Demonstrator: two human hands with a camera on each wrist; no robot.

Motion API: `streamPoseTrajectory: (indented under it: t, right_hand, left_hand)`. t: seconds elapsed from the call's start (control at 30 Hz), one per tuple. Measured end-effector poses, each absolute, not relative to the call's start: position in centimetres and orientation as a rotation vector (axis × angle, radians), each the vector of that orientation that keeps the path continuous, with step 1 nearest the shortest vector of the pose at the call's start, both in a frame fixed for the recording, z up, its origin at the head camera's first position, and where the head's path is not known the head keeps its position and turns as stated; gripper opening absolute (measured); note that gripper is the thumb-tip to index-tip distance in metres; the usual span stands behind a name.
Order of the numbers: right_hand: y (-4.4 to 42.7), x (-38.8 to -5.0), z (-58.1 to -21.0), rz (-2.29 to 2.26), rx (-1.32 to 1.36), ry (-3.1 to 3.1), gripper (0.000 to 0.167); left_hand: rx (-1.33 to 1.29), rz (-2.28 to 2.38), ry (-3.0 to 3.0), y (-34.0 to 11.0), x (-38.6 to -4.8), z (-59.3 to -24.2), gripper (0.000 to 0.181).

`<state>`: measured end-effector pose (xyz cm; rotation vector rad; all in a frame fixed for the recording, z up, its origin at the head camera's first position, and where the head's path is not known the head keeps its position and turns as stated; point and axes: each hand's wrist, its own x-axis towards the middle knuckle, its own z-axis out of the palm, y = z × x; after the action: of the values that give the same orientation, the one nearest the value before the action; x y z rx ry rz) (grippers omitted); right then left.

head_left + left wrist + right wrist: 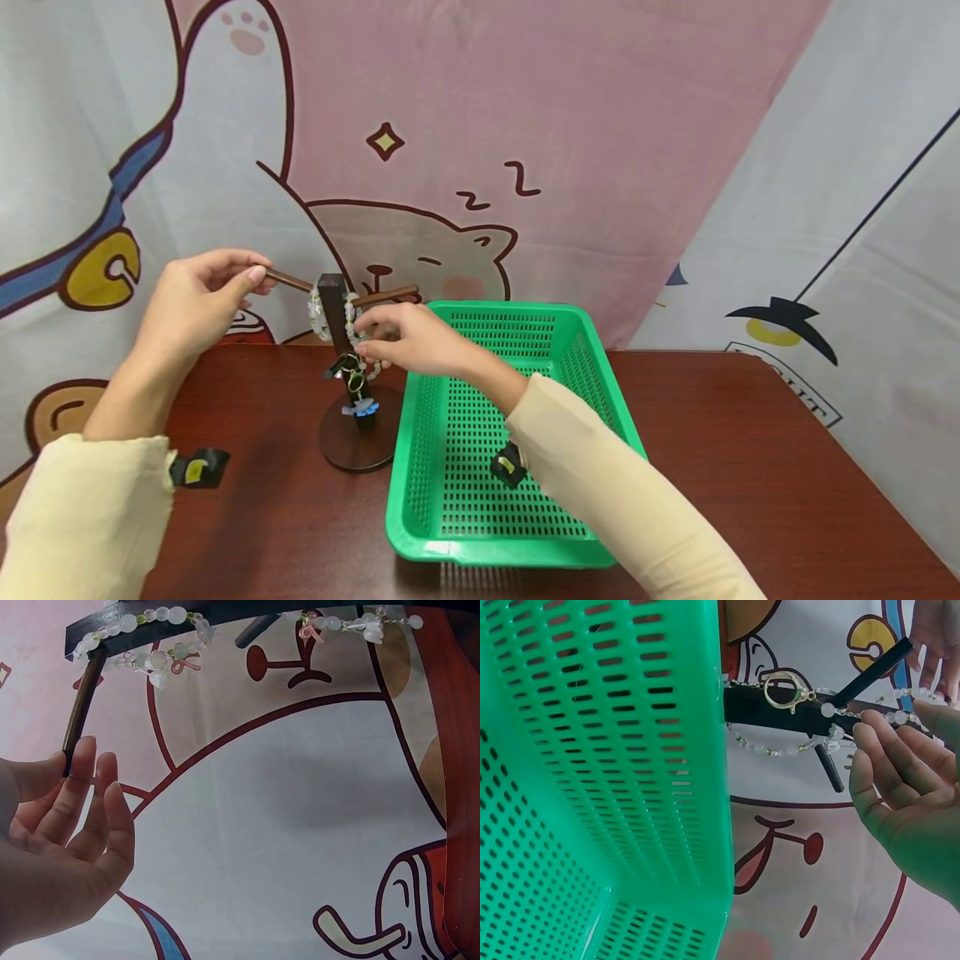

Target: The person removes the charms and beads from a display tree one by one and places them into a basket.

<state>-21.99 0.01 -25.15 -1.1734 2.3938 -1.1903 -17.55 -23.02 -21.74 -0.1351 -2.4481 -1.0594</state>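
A dark wooden jewellery stand (331, 304) with a round base (337, 454) stands left of centre. My left hand (193, 302) pinches the tip of one of its upper pegs (81, 712) between thumb and fingers. A bracelet of pale, clear beads (142, 620) hangs near that peg's root. Beside the post, my right hand (416, 340) has its fingertips at another beaded bracelet (350, 312), with a gap between thumb and forefinger. Lower on the stand hang a gold ring clasp (781, 693) and a blue flower-like charm (364, 407).
A green perforated plastic basket (517, 552) stands right of the jewellery stand, under my right forearm. Both sit on a reddish-brown wooden table (720, 467). A cartoon-print cloth (600, 125) hangs behind.
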Motion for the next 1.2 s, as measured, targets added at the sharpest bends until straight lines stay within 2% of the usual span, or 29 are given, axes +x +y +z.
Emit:
streamPoseTrajectory:
  t: [0.4, 1.2]
  right_hand:
    - [-0.7, -21.8, -25.1, -1.242, -1.181, 2.388, 0.008]
    - [1.3, -21.6, -23.0, -1.247, -1.235, 2.443, 0.009]
  left_hand:
    - [-0.136, -1.075, -2.452, -23.0, -17.6, -21.7, 0.027]
    - [-0.132, -1.025, -2.460, -23.0, -17.5, -21.5, 0.025]
